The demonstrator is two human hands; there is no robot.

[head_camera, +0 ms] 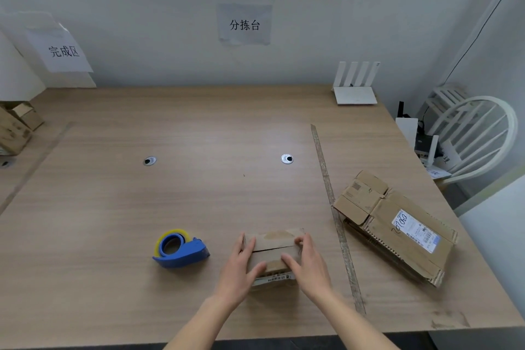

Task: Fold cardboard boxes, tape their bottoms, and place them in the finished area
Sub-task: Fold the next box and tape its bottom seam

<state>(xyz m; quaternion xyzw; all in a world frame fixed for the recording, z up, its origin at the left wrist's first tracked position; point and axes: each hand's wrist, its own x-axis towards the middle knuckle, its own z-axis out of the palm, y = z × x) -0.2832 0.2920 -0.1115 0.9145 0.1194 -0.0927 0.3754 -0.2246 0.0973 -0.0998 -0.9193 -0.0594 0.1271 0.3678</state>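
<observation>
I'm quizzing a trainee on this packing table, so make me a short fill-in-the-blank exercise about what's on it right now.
1. Both hands, left hand and right hand, hold the small cardboard box with its flaps folded ____.
2. The tape dispenser is ____ in colour.
3. The dispenser lies to the ____ of the box.
4. The stack of flat cartons lies on the table's ____ side.

Missing words: shut; blue; left; right

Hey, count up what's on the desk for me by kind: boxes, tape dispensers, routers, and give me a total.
Folded cardboard box held in both hands: 1, box, left hand, right hand
Stack of flattened boxes: 1
Finished boxes at the left edge: 2
Blue tape dispenser: 1
White router: 1
Total: 6
</observation>
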